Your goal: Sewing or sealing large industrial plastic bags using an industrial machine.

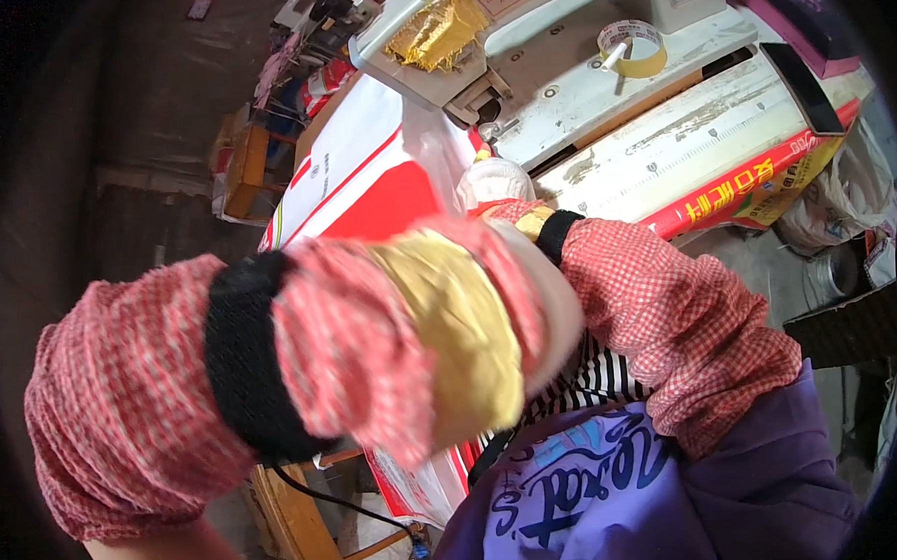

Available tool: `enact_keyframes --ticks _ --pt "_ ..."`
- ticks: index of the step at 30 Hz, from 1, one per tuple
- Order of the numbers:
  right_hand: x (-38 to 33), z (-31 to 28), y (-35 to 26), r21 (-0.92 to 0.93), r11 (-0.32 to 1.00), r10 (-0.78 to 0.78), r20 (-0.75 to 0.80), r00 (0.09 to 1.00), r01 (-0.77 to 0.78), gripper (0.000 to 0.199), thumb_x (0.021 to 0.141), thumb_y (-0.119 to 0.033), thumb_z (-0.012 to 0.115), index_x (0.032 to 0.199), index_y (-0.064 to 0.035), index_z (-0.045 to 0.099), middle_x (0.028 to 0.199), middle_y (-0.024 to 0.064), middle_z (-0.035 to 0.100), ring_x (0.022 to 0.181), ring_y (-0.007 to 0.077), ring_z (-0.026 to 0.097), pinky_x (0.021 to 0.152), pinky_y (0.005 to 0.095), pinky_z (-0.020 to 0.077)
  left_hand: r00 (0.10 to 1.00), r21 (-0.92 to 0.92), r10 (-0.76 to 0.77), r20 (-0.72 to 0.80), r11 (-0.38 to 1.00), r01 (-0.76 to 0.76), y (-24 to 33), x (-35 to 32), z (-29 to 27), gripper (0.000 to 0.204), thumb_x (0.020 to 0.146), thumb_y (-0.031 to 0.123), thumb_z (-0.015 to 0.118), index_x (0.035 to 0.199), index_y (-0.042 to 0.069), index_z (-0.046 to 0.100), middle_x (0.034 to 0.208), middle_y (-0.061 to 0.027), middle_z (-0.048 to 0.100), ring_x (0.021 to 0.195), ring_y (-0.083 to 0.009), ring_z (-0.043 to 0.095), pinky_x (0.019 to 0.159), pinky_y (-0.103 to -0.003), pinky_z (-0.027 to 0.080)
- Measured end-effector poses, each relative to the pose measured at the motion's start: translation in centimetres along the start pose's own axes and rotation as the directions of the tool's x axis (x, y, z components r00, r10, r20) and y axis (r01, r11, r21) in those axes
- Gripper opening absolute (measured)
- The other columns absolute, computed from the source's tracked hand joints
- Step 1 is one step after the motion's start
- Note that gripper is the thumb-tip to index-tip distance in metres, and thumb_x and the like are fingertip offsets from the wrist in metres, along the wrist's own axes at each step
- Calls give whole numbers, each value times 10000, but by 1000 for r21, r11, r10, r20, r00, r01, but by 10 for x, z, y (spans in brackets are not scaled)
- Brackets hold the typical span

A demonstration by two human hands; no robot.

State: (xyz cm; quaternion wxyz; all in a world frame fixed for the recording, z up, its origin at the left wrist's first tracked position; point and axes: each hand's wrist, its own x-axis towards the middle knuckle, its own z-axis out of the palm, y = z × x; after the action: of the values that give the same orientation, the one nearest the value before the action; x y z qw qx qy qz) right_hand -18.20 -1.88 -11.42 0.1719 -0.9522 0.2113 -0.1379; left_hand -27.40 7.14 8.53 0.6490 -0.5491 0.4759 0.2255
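Note:
A white-and-red sack [364, 174] lies to the left of a sewing machine [560, 85], its edge close to the presser foot [479, 96]. My right hand [496, 183], in a whitish glove, is at the sack's edge just in front of the foot, its fingers curled in against it. Nearer to me, my left hand [550, 311] is raised and smeared by motion. Its fingers cannot be made out. Red checked sleeve covers [670, 320] with black bands cover both forearms. The left arm hides part of the sack.
A tape roll [634, 50] with a small white stick stands on the machine bed. A dark phone [802, 86] lies at the right end of the worn table [682, 135]. Beyond it are a plastic bag [845, 188] and a cardboard box [851, 322]. Wooden frames [301, 522] stand at lower left.

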Motion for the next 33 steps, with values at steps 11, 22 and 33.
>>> enact_keyframes --ticks 11,22,33 --pt "-17 -17 -3 81 996 37 119 992 -47 352 795 -210 489 1030 46 541 778 104 623 682 233 596 590 356 467 875 269 -481 -57 836 478 -14 -5 -23 88 674 178 593 636 131 657 657 -64 604 650 -201 589 594 -330 477" --pt "4 21 -14 -917 397 -68 -67 995 -34 290 788 -196 487 966 20 564 748 99 619 661 237 596 570 356 466 862 -173 471 -190 848 -501 36 39 -71 143 705 124 566 802 64 653 795 -110 631 733 -261 620 598 -361 499" --pt "12 72 -10 -537 -828 -255 100 962 -164 231 780 -180 485 895 -9 589 714 93 614 637 241 595 549 356 465 695 -344 360 -622 672 -656 -64 72 -27 268 726 244 595 964 126 625 872 -67 631 792 -263 594 727 -363 468"
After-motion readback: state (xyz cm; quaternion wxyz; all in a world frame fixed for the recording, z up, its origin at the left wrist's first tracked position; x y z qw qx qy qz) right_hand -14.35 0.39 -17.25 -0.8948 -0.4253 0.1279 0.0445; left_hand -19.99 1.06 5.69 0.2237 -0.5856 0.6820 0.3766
